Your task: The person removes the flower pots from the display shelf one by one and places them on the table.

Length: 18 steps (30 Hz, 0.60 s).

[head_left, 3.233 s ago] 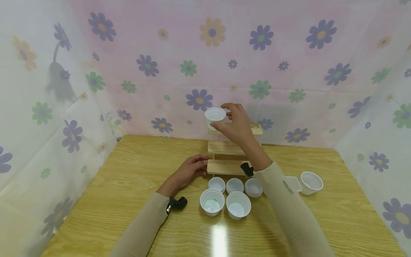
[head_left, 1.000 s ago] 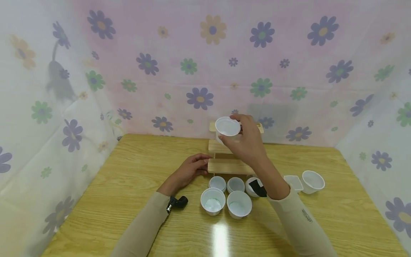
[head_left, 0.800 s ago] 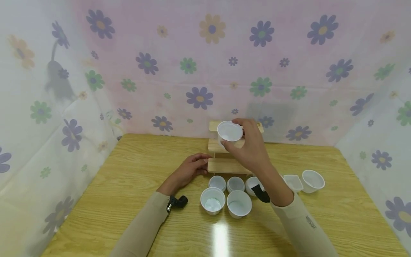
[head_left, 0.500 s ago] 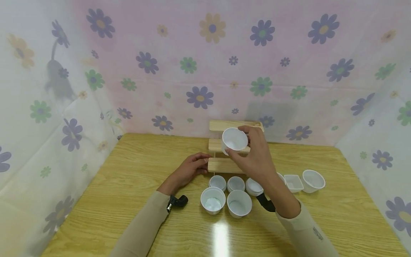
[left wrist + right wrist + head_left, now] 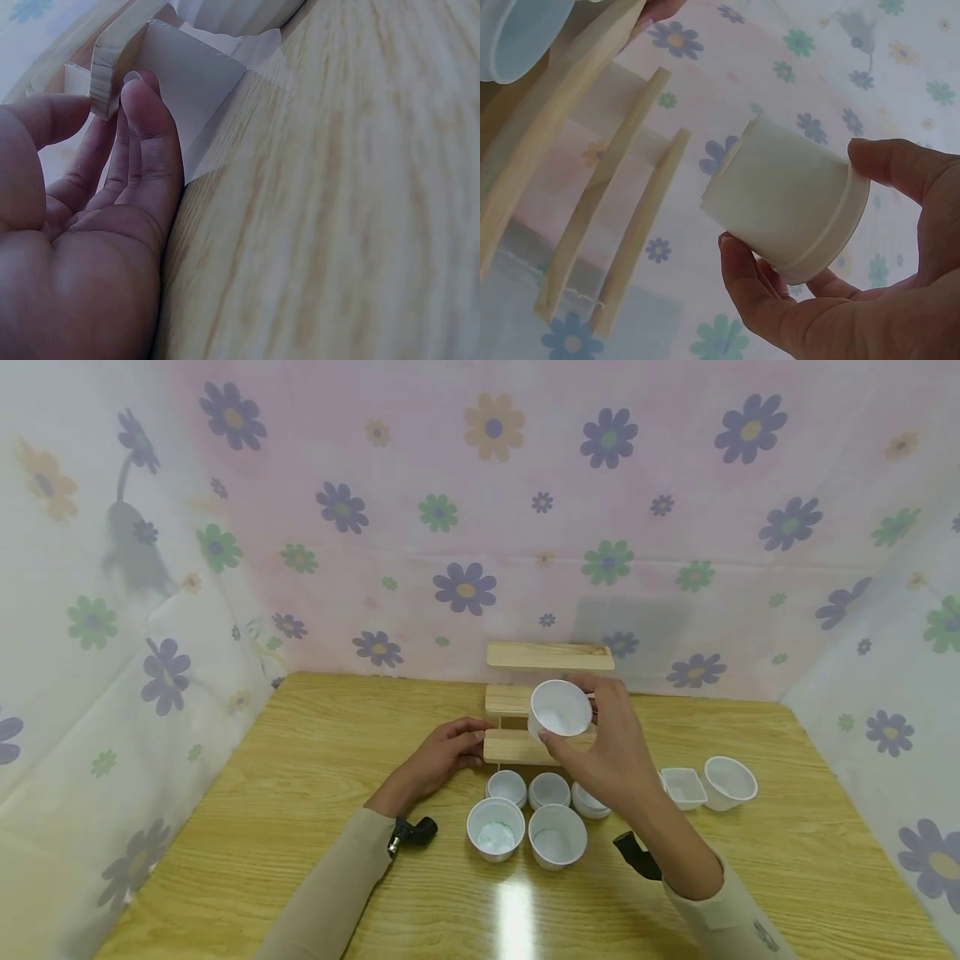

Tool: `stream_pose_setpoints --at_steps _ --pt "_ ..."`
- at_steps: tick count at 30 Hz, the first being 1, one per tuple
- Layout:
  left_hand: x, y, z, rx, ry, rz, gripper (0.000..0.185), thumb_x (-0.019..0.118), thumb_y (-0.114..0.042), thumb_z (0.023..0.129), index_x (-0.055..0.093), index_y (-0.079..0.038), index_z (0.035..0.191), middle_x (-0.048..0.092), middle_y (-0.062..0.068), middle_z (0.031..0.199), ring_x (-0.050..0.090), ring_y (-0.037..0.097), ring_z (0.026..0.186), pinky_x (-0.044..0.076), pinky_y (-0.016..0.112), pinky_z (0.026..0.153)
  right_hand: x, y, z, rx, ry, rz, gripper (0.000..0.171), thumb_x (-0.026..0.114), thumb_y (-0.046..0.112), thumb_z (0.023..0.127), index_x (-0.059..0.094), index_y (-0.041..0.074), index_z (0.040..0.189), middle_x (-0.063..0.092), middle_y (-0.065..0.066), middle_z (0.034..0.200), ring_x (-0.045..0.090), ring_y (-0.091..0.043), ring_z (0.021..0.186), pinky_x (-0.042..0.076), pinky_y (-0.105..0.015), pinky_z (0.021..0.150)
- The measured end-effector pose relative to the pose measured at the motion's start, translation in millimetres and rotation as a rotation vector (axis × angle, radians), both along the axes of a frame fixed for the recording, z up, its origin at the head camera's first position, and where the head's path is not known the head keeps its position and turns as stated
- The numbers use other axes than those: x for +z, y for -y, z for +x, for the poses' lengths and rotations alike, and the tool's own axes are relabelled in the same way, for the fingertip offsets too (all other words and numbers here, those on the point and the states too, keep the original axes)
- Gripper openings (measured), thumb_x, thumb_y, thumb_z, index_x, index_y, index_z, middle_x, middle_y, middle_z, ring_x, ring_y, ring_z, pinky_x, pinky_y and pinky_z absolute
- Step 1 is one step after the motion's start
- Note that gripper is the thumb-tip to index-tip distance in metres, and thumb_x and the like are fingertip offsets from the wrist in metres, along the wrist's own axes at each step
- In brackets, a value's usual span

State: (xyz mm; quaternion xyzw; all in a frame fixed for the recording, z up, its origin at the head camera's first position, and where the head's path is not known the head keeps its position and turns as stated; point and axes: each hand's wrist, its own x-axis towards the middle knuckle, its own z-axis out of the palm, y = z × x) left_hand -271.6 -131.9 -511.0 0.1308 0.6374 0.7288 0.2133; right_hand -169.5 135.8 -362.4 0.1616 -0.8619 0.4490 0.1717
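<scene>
My right hand (image 5: 617,745) pinches a white plastic cup (image 5: 561,710) near its rim, with the opening tipped toward the head camera. The cup overlaps the two lower boards of a three-tier wooden display rack (image 5: 547,655) in the head view. In the right wrist view the cup (image 5: 780,199) is in the air, apart from the boards (image 5: 607,195). My left hand (image 5: 447,755) grips the left end of the lowest board; the left wrist view shows thumb and fingers around that board end (image 5: 116,67).
Directly before the rack stand three small white tubs (image 5: 549,790), with two larger white cups (image 5: 496,829) closer to me. Right of my right forearm are a square white container (image 5: 683,787) and a round white bowl (image 5: 730,782). A flowered cloth (image 5: 360,568) hangs behind the wooden table (image 5: 360,710).
From over the top board, the right hand has brought the cup down, rightward and closer to me, leaving the top board bare. The left hand has kept its place on the rack.
</scene>
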Motion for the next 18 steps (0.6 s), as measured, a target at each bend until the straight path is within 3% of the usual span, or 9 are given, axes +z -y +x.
stream_pose_setpoints --at_steps 18 --pt "-0.1 0.0 -0.1 -0.014 -0.01 -0.006 0.036 0.049 -0.015 0.114 0.055 0.003 0.144 0.067 0.007 0.117 0.064 0.016 0.095 0.057 0.027 0.082 -13.8 -14.0 20.1 -0.027 0.009 0.115 0.074 0.089 0.01 0.084 0.051 0.0 0.146 0.054 -0.017 0.13 0.056 -0.029 0.107 0.052 -0.051 0.087"
